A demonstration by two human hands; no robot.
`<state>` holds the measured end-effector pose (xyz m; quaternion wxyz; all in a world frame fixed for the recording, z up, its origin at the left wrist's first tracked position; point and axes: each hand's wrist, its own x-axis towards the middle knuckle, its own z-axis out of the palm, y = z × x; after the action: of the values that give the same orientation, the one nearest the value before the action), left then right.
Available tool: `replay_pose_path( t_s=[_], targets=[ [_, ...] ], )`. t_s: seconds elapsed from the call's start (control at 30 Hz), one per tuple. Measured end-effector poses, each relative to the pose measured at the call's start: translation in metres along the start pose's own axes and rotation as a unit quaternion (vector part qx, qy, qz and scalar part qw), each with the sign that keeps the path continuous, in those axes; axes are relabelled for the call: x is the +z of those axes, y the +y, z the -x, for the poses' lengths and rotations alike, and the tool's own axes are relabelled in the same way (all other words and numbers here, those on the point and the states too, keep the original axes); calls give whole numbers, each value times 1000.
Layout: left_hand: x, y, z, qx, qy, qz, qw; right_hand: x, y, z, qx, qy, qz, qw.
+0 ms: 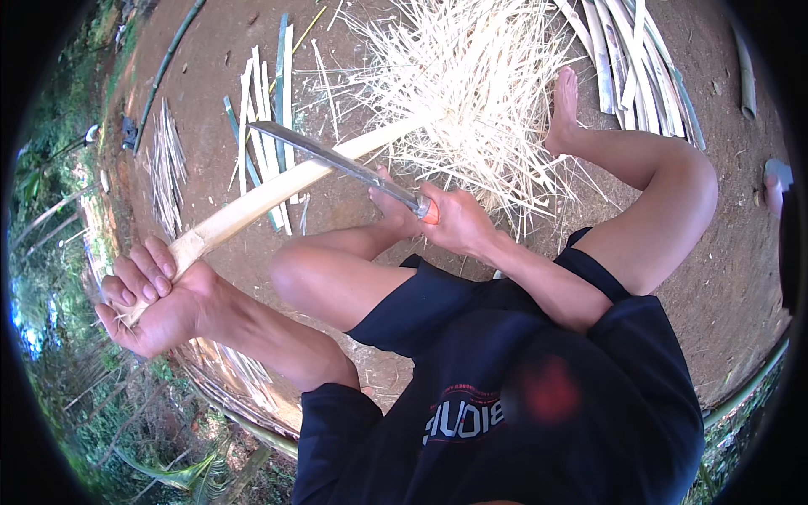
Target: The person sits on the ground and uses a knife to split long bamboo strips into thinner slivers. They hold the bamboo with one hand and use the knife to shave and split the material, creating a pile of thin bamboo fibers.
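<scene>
My left hand (160, 295) is wrapped round the near end of a long pale bamboo strip (257, 199). The strip slopes up to the right, and its far end meets a heap of shavings (471, 93). In my right hand (459, 220) is the orange handle of a machete (337, 162). Its long grey blade points up and left and crosses over the strip near the middle; whether the edge touches the wood, I cannot tell. My bare feet stand apart on the ground, one beside the shavings.
Split bamboo slats (640, 67) lie in a pile at the far right. More strips (268, 126) and a bundle of thin sticks (167, 164) rest on the dirt to the left. A bamboo pole (168, 71) lies farther left, near green plants (59, 177). Part of another person's hand (773, 192) shows at the right edge.
</scene>
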<state>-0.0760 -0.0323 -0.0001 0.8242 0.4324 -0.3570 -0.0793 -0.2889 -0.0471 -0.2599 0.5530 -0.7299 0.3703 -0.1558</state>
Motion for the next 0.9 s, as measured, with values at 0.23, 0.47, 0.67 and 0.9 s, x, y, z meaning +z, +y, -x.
replay_pose_path(
  t_s=[0.23,0.47,0.67,0.9],
  targets=[
    [16,6,14,2,-12,5,1000,7,-10,6,-40,72,-53,995],
    [10,7,19,16,-13,21,1000,5,20,5,39,21,6,999],
    [7,3,9,16,-15,19,1000,12,79,-16,154,41,26,987],
    [-17,1,-11,-9,-29,50,998,9,44,-16,49,-5,0,999]
  ],
)
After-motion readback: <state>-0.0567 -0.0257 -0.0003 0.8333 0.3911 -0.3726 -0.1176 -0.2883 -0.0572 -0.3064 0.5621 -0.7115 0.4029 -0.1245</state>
